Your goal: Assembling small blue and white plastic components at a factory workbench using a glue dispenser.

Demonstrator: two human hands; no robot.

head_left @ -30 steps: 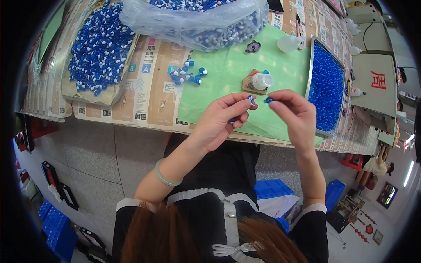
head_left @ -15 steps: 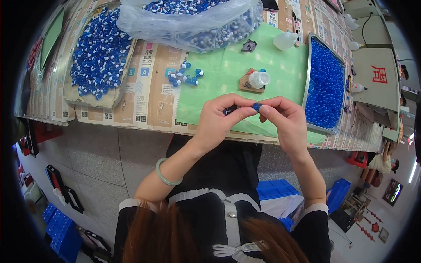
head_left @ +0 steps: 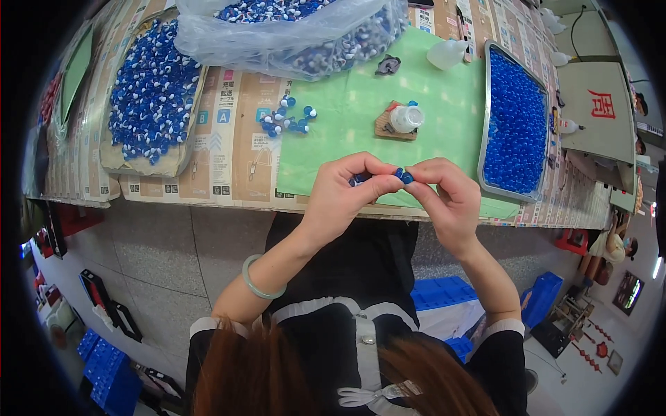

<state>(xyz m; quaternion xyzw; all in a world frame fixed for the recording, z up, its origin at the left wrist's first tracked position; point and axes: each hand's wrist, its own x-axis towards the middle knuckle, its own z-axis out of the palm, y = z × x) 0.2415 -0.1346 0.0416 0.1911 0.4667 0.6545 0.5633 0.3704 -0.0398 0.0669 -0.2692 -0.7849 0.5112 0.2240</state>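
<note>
Over the near edge of the green sheet [head_left: 326, 163], my two hands meet at the fingertips. Small round blue beads [head_left: 406, 178] sit between them, two of them seemingly side by side. The thumb and forefinger of my left hand [head_left: 340, 197] pinch from the left, and more dark blue beads [head_left: 359, 179] show inside its curled fingers. From the right, the thumb and forefinger of my right hand [head_left: 449, 201] close on the beads. Just beyond stands a small white jar [head_left: 406, 118] on a piece of cardboard [head_left: 386, 127], with a blue bead by its rim.
Loose blue-and-white beads [head_left: 288, 119] lie left of the jar. A metal tray [head_left: 511, 195] of blue beads is at right, another tray [head_left: 135, 166] of blue-and-white beads at left. Farther back are a clear plastic bag [head_left: 291, 59] of beads, a white bottle [head_left: 447, 54] and a crumpled grey scrap [head_left: 388, 65].
The beads at my fingertips show more clearly now, with two rounded blue shapes visible. My right fingers have shifted slightly around them. The whole view has moved a little.
</note>
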